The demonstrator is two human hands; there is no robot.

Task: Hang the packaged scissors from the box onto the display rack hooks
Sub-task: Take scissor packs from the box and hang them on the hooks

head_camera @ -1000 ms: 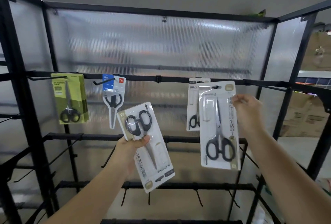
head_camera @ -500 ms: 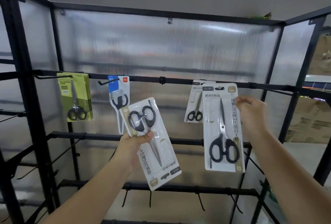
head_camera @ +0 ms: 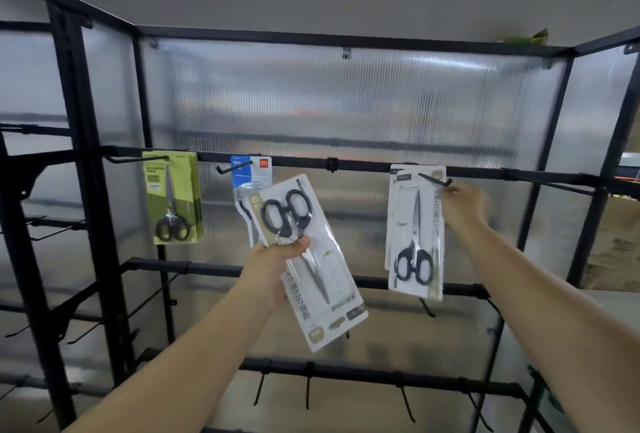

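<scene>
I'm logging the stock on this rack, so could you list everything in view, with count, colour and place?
Display rack: one, black metal frame with translucent ribbed panels, fills the view.
Green scissors pack: one, green card, black handles, on the top rail's left hook.
Blue scissors pack: one, blue and white card, next hook to the right, partly hidden.
White scissors packs: at least two, white cards, black handles, stacked on the right hook.
Held scissors pack: one, white card, black handles, upside down and tilted, centre.
Empty hooks: several, black, lower rails.
Left hand: grips the held pack.
Right hand: at the front white pack's top edge, by the hook; blurred.
</scene>
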